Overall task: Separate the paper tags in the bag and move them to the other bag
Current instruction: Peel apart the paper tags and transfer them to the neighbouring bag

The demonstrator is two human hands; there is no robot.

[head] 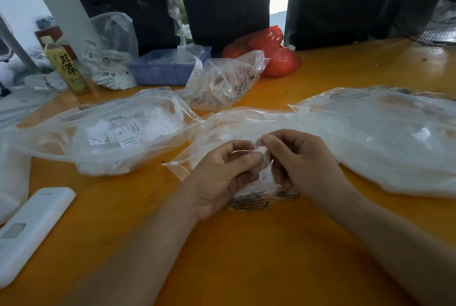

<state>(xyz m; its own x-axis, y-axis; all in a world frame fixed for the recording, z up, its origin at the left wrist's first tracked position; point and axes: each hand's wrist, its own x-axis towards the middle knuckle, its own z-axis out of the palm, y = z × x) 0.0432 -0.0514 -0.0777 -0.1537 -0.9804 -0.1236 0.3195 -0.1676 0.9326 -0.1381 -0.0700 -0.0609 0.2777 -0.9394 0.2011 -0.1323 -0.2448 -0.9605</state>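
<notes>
Left hand (223, 177) and right hand (306, 165) pinching apparently one paper tag (262, 160), table edge (172, 268) side bare

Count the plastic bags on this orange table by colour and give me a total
Clear plastic bags: 5 — large one on the left holding paper tags, middle one under the hands, large one on the right, small crumpled one behind, upright one beside the bottle
Red plastic bags: 1
Total: 6
</notes>
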